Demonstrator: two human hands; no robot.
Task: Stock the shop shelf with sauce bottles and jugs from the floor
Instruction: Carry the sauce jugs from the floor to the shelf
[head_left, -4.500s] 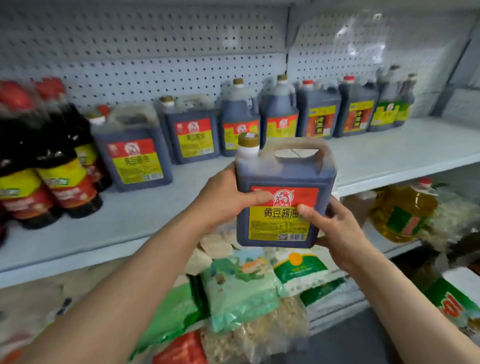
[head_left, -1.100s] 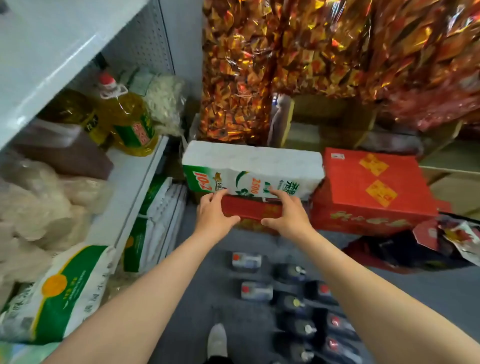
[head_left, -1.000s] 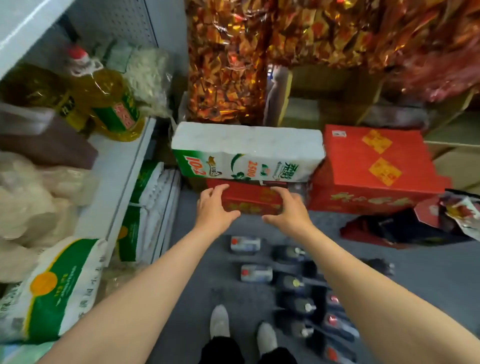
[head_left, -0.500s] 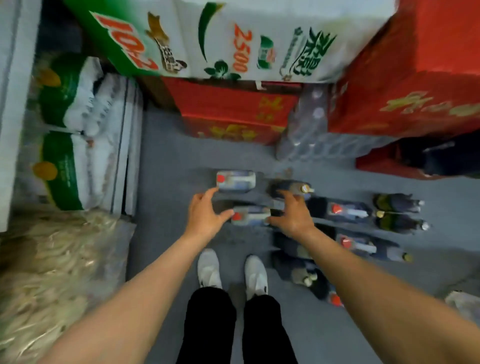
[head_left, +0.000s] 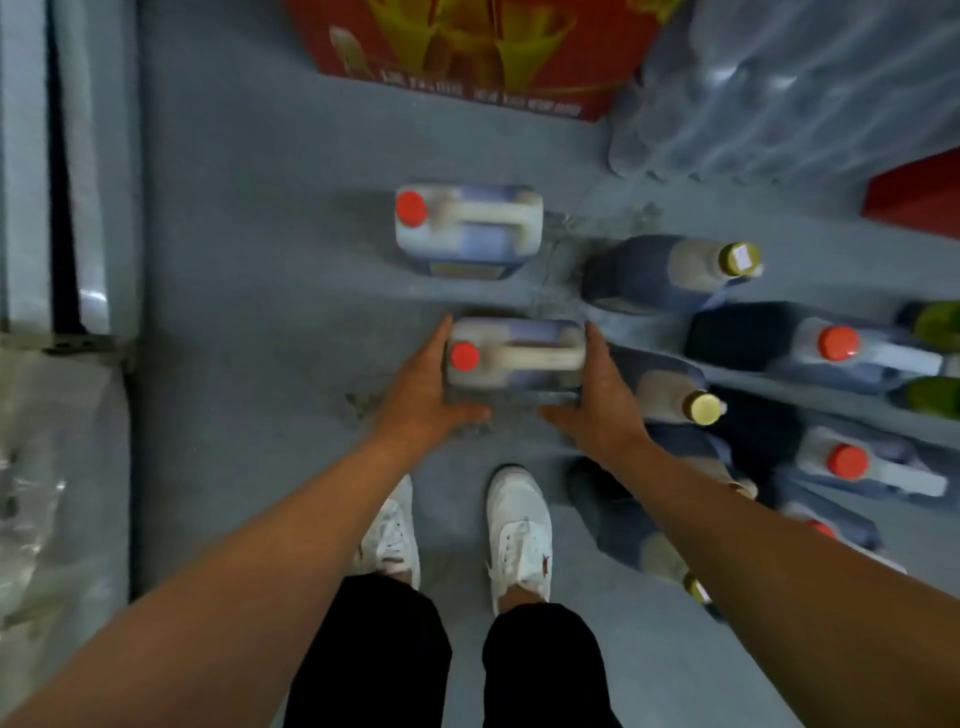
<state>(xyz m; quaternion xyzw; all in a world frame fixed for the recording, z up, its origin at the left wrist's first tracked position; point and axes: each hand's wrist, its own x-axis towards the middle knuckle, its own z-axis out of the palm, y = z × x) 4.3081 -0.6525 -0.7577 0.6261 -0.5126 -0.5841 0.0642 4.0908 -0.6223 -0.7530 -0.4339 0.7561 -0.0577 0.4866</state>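
My fingers (head_left: 441, 332) run straight down both short ends of the jug (head_left: 514, 358), left hand (head_left: 423, 392) by its red cap (head_left: 464, 356), right hand (head_left: 597, 397) at the handle end, thumbs tucked along the near side. I press it between flat palms, since its boxy body gives a steady two-sided hold. It stands upright on the floor (head_left: 260, 260). A second jug (head_left: 467, 228) stands just beyond my fingertips; bottles (head_left: 670, 270) crowd right of my right hand.
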